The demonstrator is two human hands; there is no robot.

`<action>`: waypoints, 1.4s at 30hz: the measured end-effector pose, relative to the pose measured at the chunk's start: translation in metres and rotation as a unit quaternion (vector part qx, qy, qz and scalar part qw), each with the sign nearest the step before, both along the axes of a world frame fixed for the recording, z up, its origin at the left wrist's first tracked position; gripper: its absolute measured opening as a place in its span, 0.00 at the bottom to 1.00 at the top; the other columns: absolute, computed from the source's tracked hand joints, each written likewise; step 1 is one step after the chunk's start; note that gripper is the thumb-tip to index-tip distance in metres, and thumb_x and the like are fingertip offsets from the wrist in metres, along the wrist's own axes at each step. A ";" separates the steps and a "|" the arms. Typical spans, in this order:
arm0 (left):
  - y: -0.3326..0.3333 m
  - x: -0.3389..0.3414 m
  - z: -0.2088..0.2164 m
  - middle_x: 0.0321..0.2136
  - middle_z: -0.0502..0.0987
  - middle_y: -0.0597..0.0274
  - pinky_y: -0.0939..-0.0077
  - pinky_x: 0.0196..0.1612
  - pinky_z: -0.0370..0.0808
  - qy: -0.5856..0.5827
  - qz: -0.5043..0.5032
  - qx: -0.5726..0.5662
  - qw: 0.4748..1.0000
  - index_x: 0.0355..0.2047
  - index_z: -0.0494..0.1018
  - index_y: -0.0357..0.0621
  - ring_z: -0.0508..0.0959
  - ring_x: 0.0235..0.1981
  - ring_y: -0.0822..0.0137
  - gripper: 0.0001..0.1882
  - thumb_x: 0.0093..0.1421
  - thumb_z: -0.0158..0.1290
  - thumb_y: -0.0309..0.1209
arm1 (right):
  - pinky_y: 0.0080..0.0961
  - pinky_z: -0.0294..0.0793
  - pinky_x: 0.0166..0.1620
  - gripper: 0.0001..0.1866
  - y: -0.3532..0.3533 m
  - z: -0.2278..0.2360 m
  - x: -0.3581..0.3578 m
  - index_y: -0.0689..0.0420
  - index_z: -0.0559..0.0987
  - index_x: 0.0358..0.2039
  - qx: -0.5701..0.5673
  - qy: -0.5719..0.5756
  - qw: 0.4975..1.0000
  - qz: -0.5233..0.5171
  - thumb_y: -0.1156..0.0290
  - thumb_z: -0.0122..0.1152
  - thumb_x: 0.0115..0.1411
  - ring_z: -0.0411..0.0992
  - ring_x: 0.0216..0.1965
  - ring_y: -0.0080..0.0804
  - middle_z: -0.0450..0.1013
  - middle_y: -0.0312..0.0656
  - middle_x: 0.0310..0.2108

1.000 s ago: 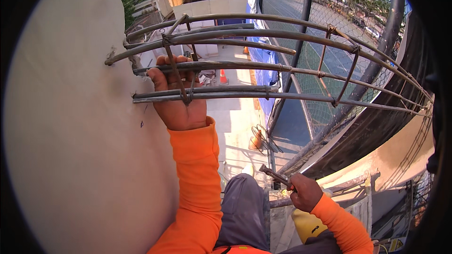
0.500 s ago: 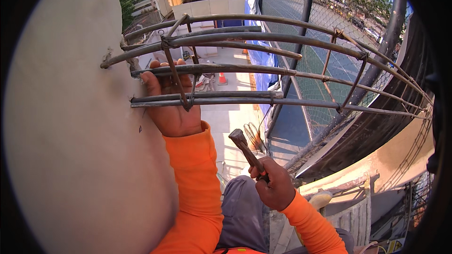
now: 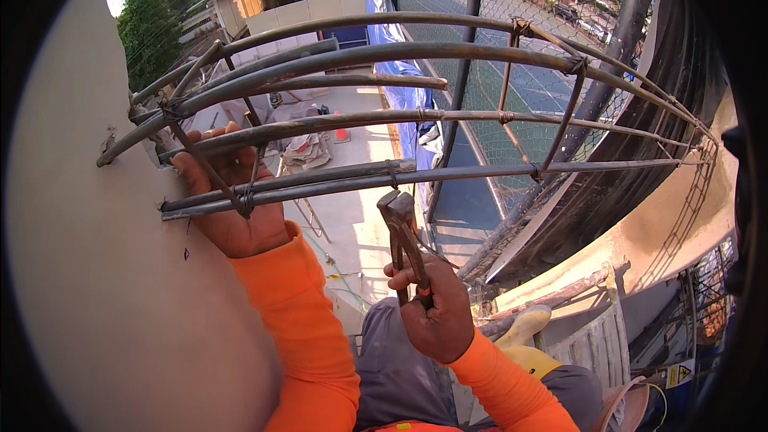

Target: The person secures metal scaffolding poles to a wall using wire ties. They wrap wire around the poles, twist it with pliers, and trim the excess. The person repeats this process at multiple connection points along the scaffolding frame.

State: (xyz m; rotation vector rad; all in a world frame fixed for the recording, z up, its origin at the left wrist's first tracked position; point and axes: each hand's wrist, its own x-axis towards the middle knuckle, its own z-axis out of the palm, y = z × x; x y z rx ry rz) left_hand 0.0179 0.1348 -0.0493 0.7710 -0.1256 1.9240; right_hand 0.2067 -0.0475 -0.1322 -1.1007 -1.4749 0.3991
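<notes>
Your left hand (image 3: 244, 228) is resting, palm toward you, within the end of the rebar cage (image 3: 448, 50) beside the pale wall (image 3: 96, 288), probably steadying it there; whether its fingers are clasping, you cannot tell from this view. Your right hand (image 3: 438, 308) is gripping the pincers (image 3: 397, 220) by their slightly spread handles, so that their head is pointing up toward the cage, presumably for ready access, well clear of your left fingers.

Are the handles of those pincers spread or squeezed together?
Spread: the pincers, in the right hand, show a gap between their two handles.
</notes>
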 end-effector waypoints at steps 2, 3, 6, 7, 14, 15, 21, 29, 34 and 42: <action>-0.002 0.000 0.000 0.41 0.84 0.49 0.62 0.48 0.85 -0.005 -0.029 0.021 0.999 0.52 0.77 0.42 0.85 0.46 0.55 0.18 0.73 0.53 0.43 | 0.34 0.78 0.46 0.25 -0.010 0.010 0.011 0.59 0.78 0.46 -0.031 0.024 0.999 0.007 0.90 0.52 0.45 0.78 0.41 0.41 0.79 0.46 0.47; -0.002 0.000 0.000 0.42 0.84 0.48 0.59 0.50 0.84 -0.005 -0.038 0.032 0.999 0.52 0.77 0.42 0.85 0.46 0.53 0.18 0.73 0.52 0.43 | 0.31 0.79 0.47 0.26 -0.014 0.015 0.016 0.60 0.78 0.47 -0.075 0.073 0.994 0.026 0.90 0.48 0.47 0.77 0.45 0.37 0.78 0.47 0.49; -0.003 -0.005 -0.001 0.43 0.84 0.43 0.54 0.55 0.82 0.004 -0.098 0.058 0.993 0.49 0.78 0.36 0.84 0.48 0.49 0.16 0.71 0.55 0.37 | 0.25 0.83 0.50 0.29 -0.010 0.025 0.026 0.61 0.75 0.56 -0.202 0.147 0.966 0.064 0.89 0.42 0.54 0.76 0.54 0.28 0.72 0.49 0.60; -0.002 -0.006 -0.001 0.43 0.84 0.42 0.54 0.55 0.83 0.007 -0.089 0.056 0.994 0.48 0.78 0.33 0.84 0.48 0.48 0.16 0.69 0.58 0.34 | 0.26 0.82 0.49 0.30 -0.007 0.026 0.027 0.61 0.75 0.57 -0.143 0.136 0.977 0.076 0.89 0.44 0.53 0.77 0.51 0.30 0.73 0.49 0.59; 0.002 -0.013 -0.003 0.44 0.82 0.49 0.54 0.58 0.81 0.029 -0.040 0.020 0.999 0.51 0.76 0.36 0.83 0.48 0.50 0.17 0.72 0.54 0.38 | 0.29 0.78 0.56 0.38 0.020 0.017 0.037 0.63 0.73 0.62 -0.018 0.079 0.997 0.016 0.92 0.42 0.48 0.75 0.51 0.33 0.68 0.50 0.61; 0.002 -0.013 -0.003 0.44 0.82 0.47 0.55 0.56 0.82 0.020 -0.066 0.035 0.997 0.50 0.77 0.35 0.83 0.48 0.50 0.16 0.71 0.55 0.36 | 0.28 0.78 0.54 0.38 0.022 0.016 0.040 0.63 0.73 0.62 -0.012 0.044 0.999 -0.020 0.92 0.43 0.47 0.74 0.51 0.34 0.68 0.51 0.61; 0.001 -0.013 0.000 0.47 0.81 0.42 0.55 0.60 0.81 0.044 -0.128 0.106 0.985 0.50 0.76 0.30 0.82 0.51 0.52 0.15 0.70 0.57 0.30 | 0.29 0.77 0.49 0.38 0.037 0.012 0.042 0.67 0.71 0.63 0.054 -0.108 0.985 -0.125 0.89 0.48 0.46 0.71 0.55 0.49 0.66 0.57 0.59; -0.004 -0.013 0.003 0.45 0.82 0.40 0.53 0.63 0.78 0.039 -0.144 0.094 0.984 0.49 0.76 0.29 0.82 0.51 0.51 0.14 0.70 0.57 0.29 | 0.35 0.63 0.66 0.42 0.055 0.010 0.016 0.65 0.65 0.68 0.004 0.061 0.998 0.022 0.87 0.48 0.47 0.57 0.70 0.57 0.59 0.58 0.66; -0.002 -0.014 -0.001 0.45 0.82 0.40 0.53 0.63 0.78 0.031 -0.155 0.095 0.983 0.50 0.75 0.29 0.82 0.51 0.50 0.15 0.70 0.56 0.30 | 0.33 0.71 0.56 0.38 0.070 0.011 0.012 0.66 0.67 0.64 0.073 0.028 0.997 -0.016 0.88 0.47 0.47 0.64 0.63 0.55 0.61 0.57 0.63; 0.001 -0.018 -0.005 0.50 0.80 0.39 0.52 0.62 0.79 0.041 -0.163 0.101 0.981 0.55 0.74 0.33 0.82 0.51 0.52 0.20 0.73 0.53 0.38 | 0.27 0.77 0.43 0.14 0.056 0.025 0.024 0.60 0.68 0.36 -0.024 0.084 0.995 0.040 0.90 0.43 0.52 0.75 0.38 0.35 0.75 0.47 0.36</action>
